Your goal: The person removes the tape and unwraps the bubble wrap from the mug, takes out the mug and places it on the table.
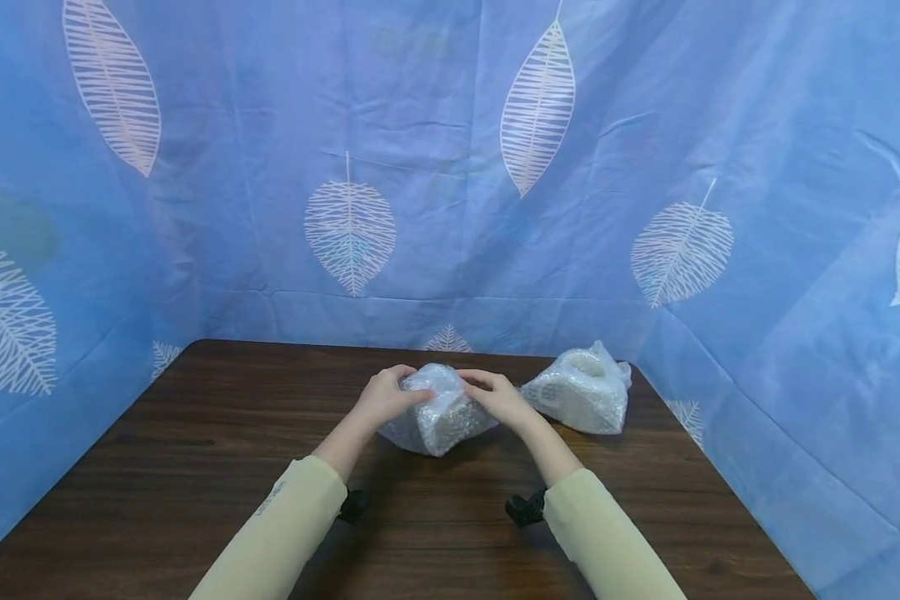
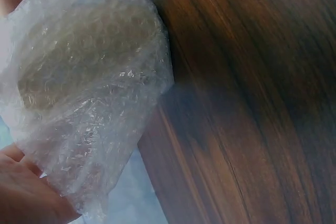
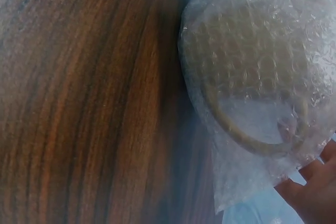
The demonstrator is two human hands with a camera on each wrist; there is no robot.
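A bubble-wrapped bundle (image 1: 438, 417) stands on the dark wooden table, with both hands at its upper part. My left hand (image 1: 385, 397) grips it from the left, thumb laid across the near side of the wrap. From the right, my right hand (image 1: 502, 400) holds it with curved fingers and thumb at the top. Through the clear wrap in the left wrist view shows a beige, rounded object (image 2: 89, 51). The right wrist view reveals a curved, handle-like loop (image 3: 247, 142) on it under the bubbles. Its exact kind is blurred by the wrap.
Another bubble-wrapped bundle (image 1: 585, 396) sits at the table's back right, just beyond my right hand. The brown wooden table (image 1: 195, 467) meets a blue leaf-patterned cloth (image 1: 435, 233) at the back and sides. Dark cameras hang under both wrists.
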